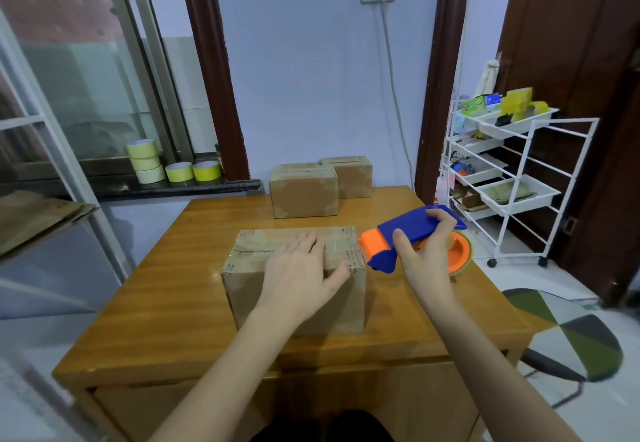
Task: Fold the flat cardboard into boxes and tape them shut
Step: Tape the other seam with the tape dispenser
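Note:
A closed cardboard box point(249, 268) stands in the middle of the wooden table point(156, 303). My left hand point(304, 275) lies flat on its top near the right end, fingers spread. My right hand point(429, 251) grips a blue and orange tape dispenser point(408, 233), whose orange nose touches the box's upper right edge. A roll of clear tape sits in the dispenser behind my hand. Two taped boxes point(304, 192) stand together at the table's far edge.
Several yellow tape rolls point(145, 161) rest on the window sill at the left. Flat cardboard point(34, 216) lies on a shelf at far left. A white wheeled rack point(512, 178) with trays stands right of the table. A patterned stool point(571, 334) is at the right.

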